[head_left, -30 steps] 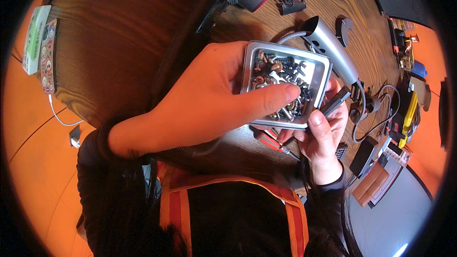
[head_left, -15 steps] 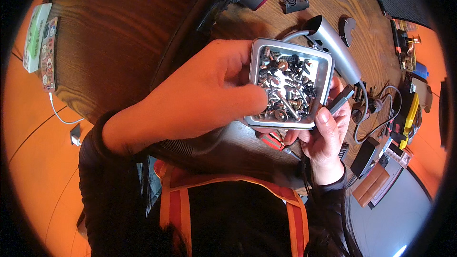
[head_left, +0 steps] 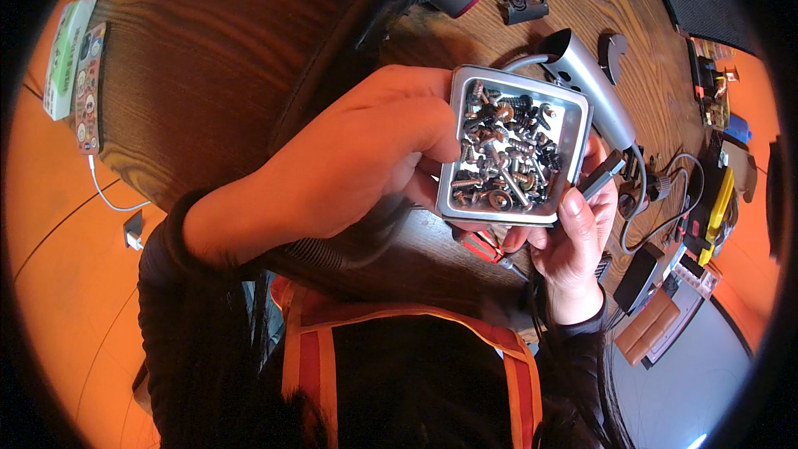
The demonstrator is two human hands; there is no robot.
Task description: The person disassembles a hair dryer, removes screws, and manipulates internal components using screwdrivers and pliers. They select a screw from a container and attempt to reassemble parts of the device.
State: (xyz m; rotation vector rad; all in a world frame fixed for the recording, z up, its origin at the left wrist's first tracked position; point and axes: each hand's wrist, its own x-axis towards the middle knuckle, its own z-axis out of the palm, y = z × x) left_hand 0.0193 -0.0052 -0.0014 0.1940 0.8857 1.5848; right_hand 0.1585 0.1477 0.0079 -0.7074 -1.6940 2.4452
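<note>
Above the table [head_left: 199,75], the tin [head_left: 575,131] of screws [head_left: 507,150] is gripped by the curled left hand [head_left: 366,145], steadied by the right hand [head_left: 578,237] closed on a dark rod [head_left: 603,174], and best held level.

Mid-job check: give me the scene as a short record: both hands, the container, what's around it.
Left hand: at left edge of square metal tin; fingertips partly hidden
Right hand: at tin's lower right, holding dark bar
Tin: open-topped, held above wooden table
Contents: many loose mixed screws
Beyond tin: silver tube with grey cable
Below tin: red tool, partly hidden
</note>
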